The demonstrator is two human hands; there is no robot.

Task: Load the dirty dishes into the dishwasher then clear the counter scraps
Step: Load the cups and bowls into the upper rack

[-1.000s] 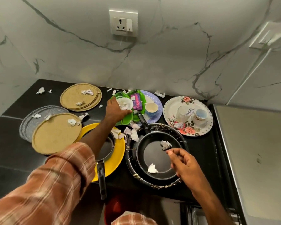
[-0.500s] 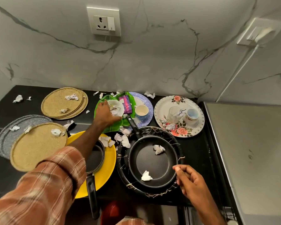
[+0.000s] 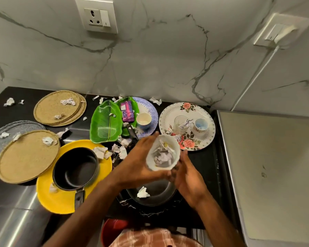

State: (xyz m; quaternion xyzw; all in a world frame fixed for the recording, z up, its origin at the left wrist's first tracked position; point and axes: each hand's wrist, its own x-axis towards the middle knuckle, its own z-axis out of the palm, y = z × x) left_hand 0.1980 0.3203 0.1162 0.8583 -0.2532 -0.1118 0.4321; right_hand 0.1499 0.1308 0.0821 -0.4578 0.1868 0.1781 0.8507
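My left hand (image 3: 141,161) grips a white bowl (image 3: 163,154) stuffed with crumpled paper scraps, tilted toward me above the black frying pan (image 3: 155,193). My right hand (image 3: 187,175) touches the bowl's underside from the right. A paper scrap (image 3: 143,192) lies in the pan. The green leaf-shaped plate (image 3: 105,123) behind is bare where the bowl stood. A black saucepan (image 3: 75,172) sits on a yellow plate (image 3: 61,202). A floral plate (image 3: 200,139) carries a glass (image 3: 179,123) and a cup (image 3: 201,126).
Woven round mats (image 3: 57,107) (image 3: 25,157) and a grey mat (image 3: 0,138) lie at the left with paper scraps on them. A blue plate (image 3: 150,107) holds a cup (image 3: 144,120) and a purple packet (image 3: 127,111). A steel surface (image 3: 268,175) lies at the right. A red bin (image 3: 112,230) sits below.
My left hand lifted the white bowl off the green plate and brought it toward me over the frying pan. My right hand rose from the pan's rim to meet the bowl.
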